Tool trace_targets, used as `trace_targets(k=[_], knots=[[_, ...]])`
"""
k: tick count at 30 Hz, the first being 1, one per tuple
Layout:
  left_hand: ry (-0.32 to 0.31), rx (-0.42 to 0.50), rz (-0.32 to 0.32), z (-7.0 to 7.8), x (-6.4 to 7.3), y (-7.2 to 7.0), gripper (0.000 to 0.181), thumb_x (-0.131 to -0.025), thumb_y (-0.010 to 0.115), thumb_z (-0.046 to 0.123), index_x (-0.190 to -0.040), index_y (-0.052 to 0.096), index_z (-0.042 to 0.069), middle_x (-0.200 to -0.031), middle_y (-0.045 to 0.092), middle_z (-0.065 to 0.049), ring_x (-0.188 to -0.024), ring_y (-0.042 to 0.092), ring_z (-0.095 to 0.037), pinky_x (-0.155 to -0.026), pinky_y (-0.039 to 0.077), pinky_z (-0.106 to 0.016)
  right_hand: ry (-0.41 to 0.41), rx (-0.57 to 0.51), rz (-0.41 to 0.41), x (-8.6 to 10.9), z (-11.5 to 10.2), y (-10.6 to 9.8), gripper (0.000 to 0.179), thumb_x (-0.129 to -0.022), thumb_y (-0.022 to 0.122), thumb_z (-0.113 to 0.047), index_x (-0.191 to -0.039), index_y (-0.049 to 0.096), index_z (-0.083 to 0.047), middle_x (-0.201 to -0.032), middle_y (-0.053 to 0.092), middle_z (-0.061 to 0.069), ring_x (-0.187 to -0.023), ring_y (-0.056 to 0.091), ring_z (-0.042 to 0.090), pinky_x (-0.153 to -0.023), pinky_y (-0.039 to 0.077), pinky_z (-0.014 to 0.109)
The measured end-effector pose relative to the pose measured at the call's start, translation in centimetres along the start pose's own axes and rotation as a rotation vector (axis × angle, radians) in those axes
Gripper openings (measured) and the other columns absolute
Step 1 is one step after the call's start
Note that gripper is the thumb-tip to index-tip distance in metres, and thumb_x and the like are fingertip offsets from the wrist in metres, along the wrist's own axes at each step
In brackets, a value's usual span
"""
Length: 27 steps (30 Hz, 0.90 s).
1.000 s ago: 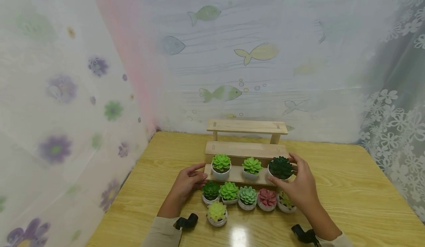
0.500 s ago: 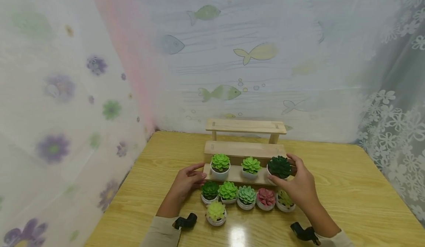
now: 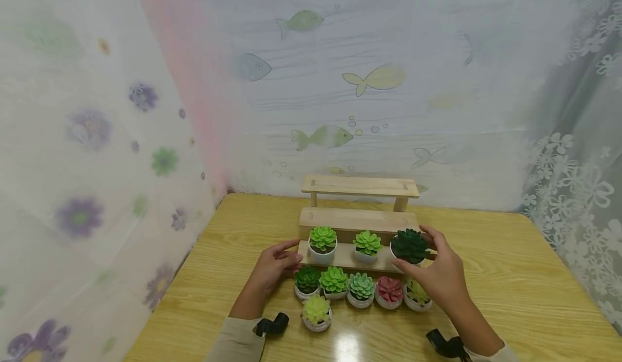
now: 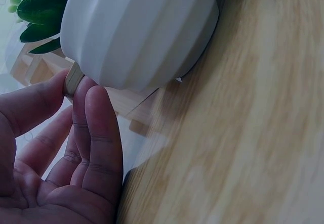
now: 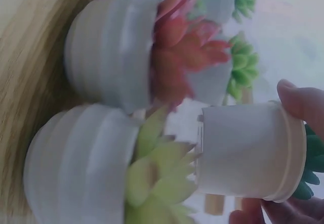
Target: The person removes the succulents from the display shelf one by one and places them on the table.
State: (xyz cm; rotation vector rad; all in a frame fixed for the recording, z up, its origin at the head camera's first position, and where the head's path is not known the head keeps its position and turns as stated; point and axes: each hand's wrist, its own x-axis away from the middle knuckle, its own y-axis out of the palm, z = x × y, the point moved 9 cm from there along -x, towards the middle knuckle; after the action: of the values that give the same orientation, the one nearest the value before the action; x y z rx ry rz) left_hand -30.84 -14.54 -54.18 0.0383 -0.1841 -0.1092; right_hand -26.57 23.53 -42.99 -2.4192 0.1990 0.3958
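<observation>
My right hand (image 3: 444, 273) grips a white pot with a dark green succulent (image 3: 409, 245) at the right end of the lowest board of a three-tier wooden plant stand (image 3: 357, 219). In the right wrist view, thumb and fingers clasp that white pot (image 5: 248, 150) near its rim. My left hand (image 3: 272, 266) pinches the left end of the lowest board, its wooden tip (image 4: 74, 79) showing between thumb and fingers in the left wrist view. A bright green succulent (image 3: 323, 239) and another light green succulent (image 3: 367, 243) stand upright on the same board.
A row of potted succulents lines the stand's front, including a pink-red one (image 3: 390, 290) and a pale teal one (image 3: 362, 286). A yellow-green potted succulent (image 3: 317, 310) sits nearer me. The wood-grain table (image 3: 515, 275) meets a fish-patterned curtain (image 3: 311, 97) behind.
Both hands keep their holds and places. The view shifts very slightly; the pots and the stand stay where they are.
</observation>
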Motion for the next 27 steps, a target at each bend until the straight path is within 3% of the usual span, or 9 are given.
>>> trace_targets(k=[7, 12, 18, 27], knots=[[-0.003, -0.001, 0.003, -0.2, 0.0, 0.1, 0.055, -0.096, 0.075, 0.011, -0.148, 0.057, 0.008, -0.103, 0.077, -0.007, -0.085, 0.076, -0.018, -0.074, 0.062, -0.031, -0.030, 0.024, -0.017, 0.7, -1.6, -0.4, 0.097, -0.075, 0.092, -0.048, -0.154, 0.046, -0.016, -0.139, 0.062, 0.013, -0.110, 0.064, 0.028, -0.082, 0.056, 0.043], [-0.004, -0.003, 0.006, -0.2, 0.0, 0.2, 0.055, -0.096, 0.075, 0.012, -0.148, 0.057, 0.008, -0.103, 0.077, -0.008, -0.084, 0.076, -0.018, -0.074, 0.062, -0.031, -0.069, 0.009, -0.051, 1.0, -2.6, -0.3, 0.096, -0.075, 0.093, -0.046, -0.154, 0.046, -0.017, -0.144, 0.060, 0.009, -0.121, 0.062, 0.027, -0.086, 0.055, 0.032], [-0.003, 0.000, 0.013, -0.2, -0.2, 0.1, 0.055, -0.095, 0.076, 0.012, -0.148, 0.058, 0.008, -0.103, 0.078, -0.008, -0.084, 0.076, -0.018, -0.073, 0.063, -0.032, -0.152, -0.015, -0.125, 1.3, -4.0, 0.3, 0.094, -0.074, 0.093, -0.047, -0.152, 0.049, -0.019, -0.137, 0.064, 0.003, -0.119, 0.063, 0.021, -0.087, 0.057, 0.041], [-0.012, -0.001, 0.015, 0.0, 0.0, 0.0, 0.056, -0.095, 0.076, 0.012, -0.148, 0.057, 0.008, -0.104, 0.077, -0.008, -0.084, 0.076, -0.018, -0.073, 0.063, -0.032, -0.233, -0.058, -0.267, 2.5, -5.5, 1.6, 0.092, -0.072, 0.092, -0.054, -0.150, 0.049, -0.030, -0.138, 0.064, -0.008, -0.121, 0.065, 0.016, -0.087, 0.059, 0.041]])
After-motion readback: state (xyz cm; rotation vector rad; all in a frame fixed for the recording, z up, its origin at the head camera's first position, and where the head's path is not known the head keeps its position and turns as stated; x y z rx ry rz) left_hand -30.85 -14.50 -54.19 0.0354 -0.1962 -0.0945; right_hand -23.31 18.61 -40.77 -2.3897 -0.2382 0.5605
